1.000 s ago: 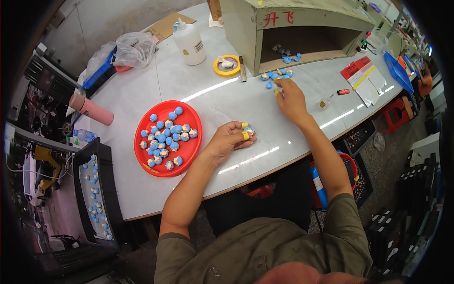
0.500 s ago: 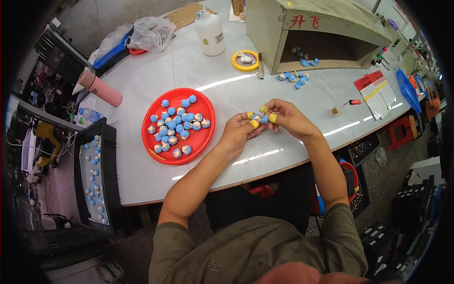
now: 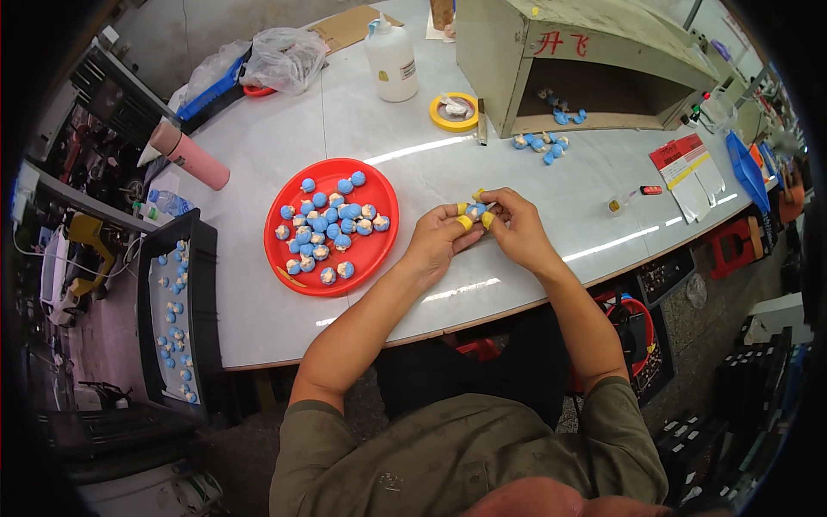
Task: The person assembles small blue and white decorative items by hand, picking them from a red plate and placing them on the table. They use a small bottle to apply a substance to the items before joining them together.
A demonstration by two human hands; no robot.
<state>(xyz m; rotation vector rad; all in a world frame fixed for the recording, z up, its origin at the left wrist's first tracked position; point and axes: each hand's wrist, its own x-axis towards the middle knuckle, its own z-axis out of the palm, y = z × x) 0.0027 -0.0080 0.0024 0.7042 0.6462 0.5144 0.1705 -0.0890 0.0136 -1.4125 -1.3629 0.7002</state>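
A small blue and cream figure piece (image 3: 475,211) is pinched between my two hands above the table. My left hand (image 3: 438,237) grips it from the left, with yellow covers on its thumb and a finger. From the right, my right hand (image 3: 517,228) closes on the same piece, yellow covers on its fingertips too. Fingers hide most of the piece, so its exact kind is unclear. To the left of my left hand lies a round red tray (image 3: 388,250) with many similar blue and cream balls (image 3: 320,224) in it.
A black tray (image 3: 207,284) of similar pieces stands at the left edge. Beyond my hands are a yellow tape roll (image 3: 441,123), a white bottle (image 3: 392,65), loose blue pieces (image 3: 549,142) and an open-fronted box (image 3: 594,77). A pink flask (image 3: 198,164) lies far left.
My right hand has come in slightly lower and closer to my left hand, around the piece. The whole view has shifted slightly.
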